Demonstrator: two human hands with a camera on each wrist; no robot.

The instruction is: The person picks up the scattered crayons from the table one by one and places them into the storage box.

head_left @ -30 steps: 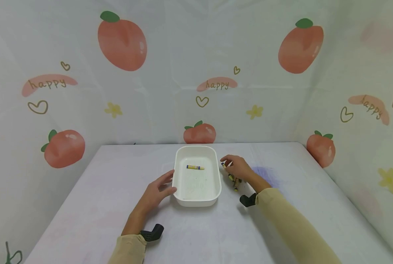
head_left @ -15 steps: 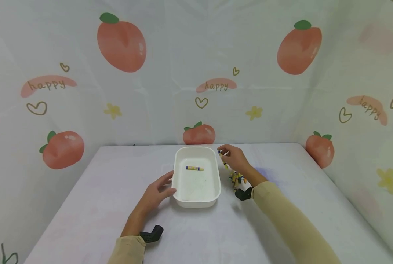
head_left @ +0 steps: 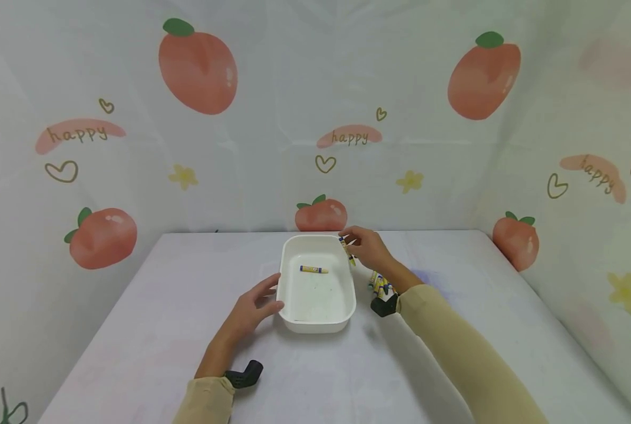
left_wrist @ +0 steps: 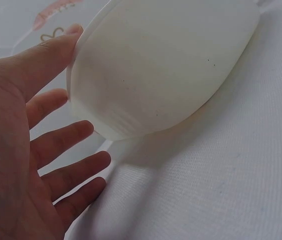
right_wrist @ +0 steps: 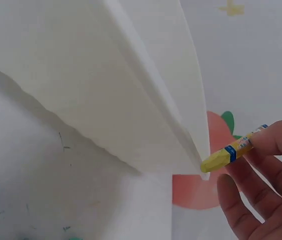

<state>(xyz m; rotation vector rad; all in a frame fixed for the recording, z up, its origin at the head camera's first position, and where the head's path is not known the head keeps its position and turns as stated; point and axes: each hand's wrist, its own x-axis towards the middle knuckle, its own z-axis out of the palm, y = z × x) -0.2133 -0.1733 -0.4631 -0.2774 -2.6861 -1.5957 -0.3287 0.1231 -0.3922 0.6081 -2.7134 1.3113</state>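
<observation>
A white plastic tray (head_left: 316, 328) stands on the table, with one yellow crayon (head_left: 314, 270) lying inside it. My left hand (head_left: 247, 309) is at the tray's left side, fingers spread and fairly straight; in the left wrist view its thumb (left_wrist: 56, 52) lies along the rim. My right hand (head_left: 369, 247) is raised at the tray's far right corner. Between thumb and fingers it pinches a yellow crayon (right_wrist: 230, 154) with blue bands, whose yellow end overlaps the tray's rim in the right wrist view.
Several crayons (head_left: 380, 285) lie in a small pile right of the tray, partly hidden by the right wrist and its black camera mount (head_left: 384, 305). A purple smudge (head_left: 426, 278) marks the white tabletop. A fruit-printed curtain (head_left: 273, 194) hangs along the back edge.
My right hand has lifted the crayon away from the pile and carried it left and farther back, up to the tray's rim. The left hand and the tray stay put.
</observation>
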